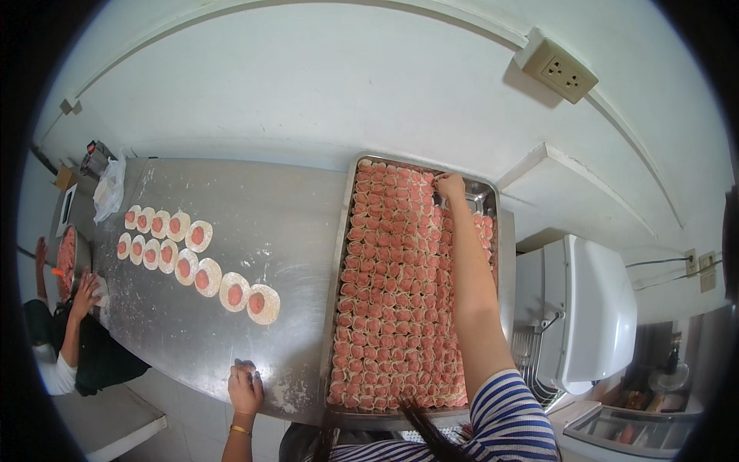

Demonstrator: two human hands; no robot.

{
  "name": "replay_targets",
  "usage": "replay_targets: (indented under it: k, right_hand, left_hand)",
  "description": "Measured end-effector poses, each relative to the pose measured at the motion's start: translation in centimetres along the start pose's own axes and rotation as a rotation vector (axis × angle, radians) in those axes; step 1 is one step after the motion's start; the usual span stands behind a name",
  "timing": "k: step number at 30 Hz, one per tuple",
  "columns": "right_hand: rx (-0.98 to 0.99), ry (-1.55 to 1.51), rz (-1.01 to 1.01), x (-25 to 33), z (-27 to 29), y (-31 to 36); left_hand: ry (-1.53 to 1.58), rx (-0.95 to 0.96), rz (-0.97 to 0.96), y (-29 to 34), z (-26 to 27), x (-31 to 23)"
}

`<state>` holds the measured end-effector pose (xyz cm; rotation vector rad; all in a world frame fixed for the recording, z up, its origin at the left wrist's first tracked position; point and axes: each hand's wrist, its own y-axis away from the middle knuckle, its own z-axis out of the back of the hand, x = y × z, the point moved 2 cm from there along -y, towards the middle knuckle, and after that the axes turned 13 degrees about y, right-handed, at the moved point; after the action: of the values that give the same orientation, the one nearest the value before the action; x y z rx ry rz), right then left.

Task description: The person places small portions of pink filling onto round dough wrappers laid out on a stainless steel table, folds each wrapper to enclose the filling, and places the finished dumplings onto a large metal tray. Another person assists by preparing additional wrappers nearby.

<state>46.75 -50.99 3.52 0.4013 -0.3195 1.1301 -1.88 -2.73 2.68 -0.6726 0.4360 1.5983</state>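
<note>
Seemingly, tray (479, 202) lengthwise toward wall (254, 92)

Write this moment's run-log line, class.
Right hand: dumpling tray, far end; left hand: steel table, near edge; meat-topped wrappers: two rows

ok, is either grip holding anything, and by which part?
Can't tell for the right grip: any contact with the dumplings in the tray is unclear. Left grip, by the table edge: nothing visibly held.
</note>
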Motion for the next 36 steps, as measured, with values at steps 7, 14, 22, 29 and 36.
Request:
replay_targets:
  k: [7,14,22,29,36]
  right_hand:
    - [-0.044,-0.002,-0.057,0.6,-0.4,0.6]
    - [-0.080,0.005,0.045,-1.0,0.3,-0.7]
    - [0.025,0.390,0.069,-3.4,4.5,1.3]
    - [-0.038,0.418,0.147,-4.4,3.7,0.9]
    - [-0.008,0.228,0.319,-3.0,4.1,2.6]
  left_hand:
    - [0.032,0.002,0.000,0.1,0.0,0.1]
    - [0.044,0.018,-0.002,-0.2,0.1,0.1]
    - [0.023,0.023,0.003,-0.1,0.1,0.0]
    - [0.036,0.008,-0.040,-0.1,-0.2,0.5]
    - [0.013,-0.012,-0.055,-0.1,0.1,-0.1]
